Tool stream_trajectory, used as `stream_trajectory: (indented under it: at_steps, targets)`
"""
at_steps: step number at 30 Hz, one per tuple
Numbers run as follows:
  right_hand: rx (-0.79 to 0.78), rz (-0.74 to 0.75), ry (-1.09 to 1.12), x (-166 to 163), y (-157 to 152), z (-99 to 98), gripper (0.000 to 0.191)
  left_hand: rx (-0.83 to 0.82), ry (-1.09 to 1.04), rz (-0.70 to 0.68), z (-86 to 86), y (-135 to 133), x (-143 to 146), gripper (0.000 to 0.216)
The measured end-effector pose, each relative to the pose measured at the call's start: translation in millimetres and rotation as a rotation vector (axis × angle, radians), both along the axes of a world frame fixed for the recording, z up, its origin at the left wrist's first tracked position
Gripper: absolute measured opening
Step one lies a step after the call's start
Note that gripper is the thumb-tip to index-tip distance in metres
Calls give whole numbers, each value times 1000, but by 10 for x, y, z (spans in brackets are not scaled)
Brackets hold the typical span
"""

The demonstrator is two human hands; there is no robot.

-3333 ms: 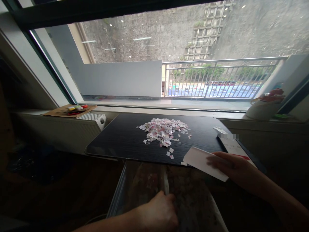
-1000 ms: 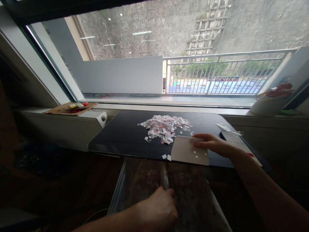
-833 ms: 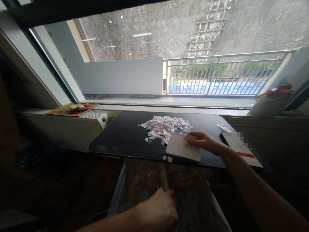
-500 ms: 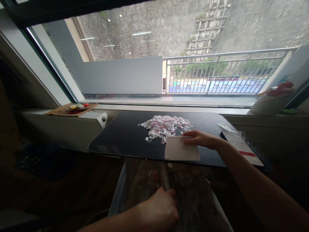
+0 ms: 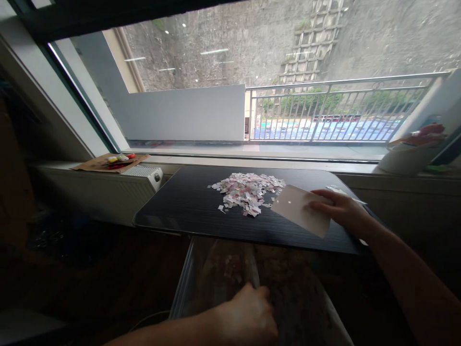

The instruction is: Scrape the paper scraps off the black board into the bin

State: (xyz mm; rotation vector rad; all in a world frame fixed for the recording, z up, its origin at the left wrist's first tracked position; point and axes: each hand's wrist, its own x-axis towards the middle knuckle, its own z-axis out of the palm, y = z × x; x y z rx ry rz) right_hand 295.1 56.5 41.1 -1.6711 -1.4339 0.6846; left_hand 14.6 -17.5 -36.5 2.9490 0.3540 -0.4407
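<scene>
A heap of small pink and white paper scraps lies on a black tabletop by the window. My right hand grips a white card lifted at a slant just right of the heap. Below the table's front edge, my left hand is closed on the rim of a clear plastic bag that holds more scraps.
A white heater stands left of the table, with a brown board carrying coloured items on the sill. A white pot sits on the sill at far right. A strip of paper lies behind my right hand.
My right hand swept the card left along the front edge, pushing loose scraps off into the bag, then lifted it back to the right of the heap. My left hand stayed on the bag.
</scene>
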Motion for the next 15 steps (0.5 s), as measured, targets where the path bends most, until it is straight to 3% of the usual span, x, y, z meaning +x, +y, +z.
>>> stream_trajectory:
  at_steps: [9, 15]
  targets:
    - [-21, -7, 39, -522, 183, -124, 39, -6, 38, -28, 50, 17, 66, 19]
    - [-61, 22, -1, -499, 94, -69, 45, 3, 45, -16, 68, 9, 110, 19]
